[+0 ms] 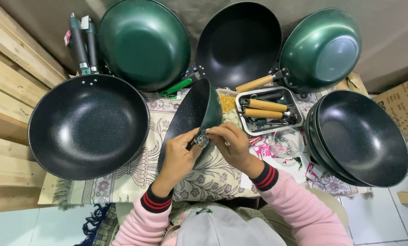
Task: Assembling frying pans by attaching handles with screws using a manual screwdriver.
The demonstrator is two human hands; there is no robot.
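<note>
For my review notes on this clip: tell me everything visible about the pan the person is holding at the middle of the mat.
The pan is a deep round wok, green outside, with a dark speckled non-stick lining. It stands tilted on edge on the patterned mat, its hollow facing the left. No handle is fitted; a round metal socket shows at its near rim. The left hand and the right hand both pinch at that socket. What the right fingertips hold is too small to tell.

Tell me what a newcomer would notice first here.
Pans ring the scene: a big black pan at left, a stack of black pans at right, green pans leaning along the back. In the middle, the left hand and right hand hold a tilted pan at its metal fitting, beside a tray of wooden handles.
</note>
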